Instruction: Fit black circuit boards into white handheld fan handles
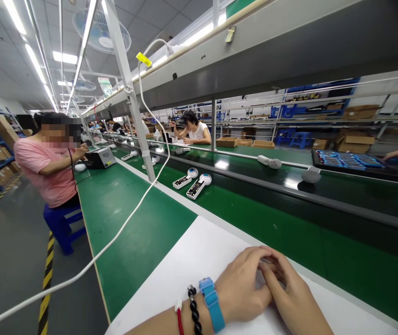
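Both my hands rest together on a white mat (192, 260) at the near edge of the bench. My left hand (242, 286) lies curled, fingers closed, with its fingertips against those of my right hand (295, 300). The left wrist wears a blue band, a black bead bracelet and a red string. I see nothing held in either hand; the spot where the fingers meet is partly hidden. Nearest to the hands is the mat's far edge, with the green conveyor belt (272, 218) just beyond it.
Two white handheld devices (199, 184) lie on the belt, more farther along. A white cable (125, 223) hangs across the green bench. A co-worker in a pink shirt (50, 167) sits left on a blue stool (63, 223). A tray of blue parts (345, 160) is far right.
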### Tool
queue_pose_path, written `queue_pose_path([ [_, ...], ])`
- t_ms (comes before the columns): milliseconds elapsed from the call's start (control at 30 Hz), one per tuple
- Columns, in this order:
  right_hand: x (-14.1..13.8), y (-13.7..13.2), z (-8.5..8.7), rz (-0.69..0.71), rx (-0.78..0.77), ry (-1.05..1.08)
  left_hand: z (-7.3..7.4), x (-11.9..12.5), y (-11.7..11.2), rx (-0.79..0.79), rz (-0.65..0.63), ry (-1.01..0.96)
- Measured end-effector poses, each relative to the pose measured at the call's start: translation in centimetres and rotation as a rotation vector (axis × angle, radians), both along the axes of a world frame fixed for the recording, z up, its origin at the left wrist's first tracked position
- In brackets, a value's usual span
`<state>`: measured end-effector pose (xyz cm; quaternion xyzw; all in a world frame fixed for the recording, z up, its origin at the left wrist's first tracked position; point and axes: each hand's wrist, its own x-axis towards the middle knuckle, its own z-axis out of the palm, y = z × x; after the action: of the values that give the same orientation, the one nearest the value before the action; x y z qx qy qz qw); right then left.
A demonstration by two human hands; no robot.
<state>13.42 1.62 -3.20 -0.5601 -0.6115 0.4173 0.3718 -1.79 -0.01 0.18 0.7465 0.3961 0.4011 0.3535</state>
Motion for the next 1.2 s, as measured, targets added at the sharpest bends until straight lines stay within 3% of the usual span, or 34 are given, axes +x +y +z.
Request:
queue_pose_path([
  [233, 0.4, 0.2, -0.8, 0.034, -0.002, 0.006, 0.1, 0.0, 0.0, 0.006, 0.000, 0.011],
  [533, -0.1, -0.3, 0.1, -0.006, -0.023, 0.019, 0.0, 0.0, 0.0, 0.013, 0.006, 0.011],
  [733, 0.1, -0.2, -0.2, 0.037, -0.027, -0.002, 0.0, 0.0, -0.1, 0.012, 0.003, 0.011],
  [1200, -0.4, -0.3, 0.3, -0.010, -0.011, 0.010, -0.3, 0.0, 0.0, 0.013, 0.008, 0.034],
])
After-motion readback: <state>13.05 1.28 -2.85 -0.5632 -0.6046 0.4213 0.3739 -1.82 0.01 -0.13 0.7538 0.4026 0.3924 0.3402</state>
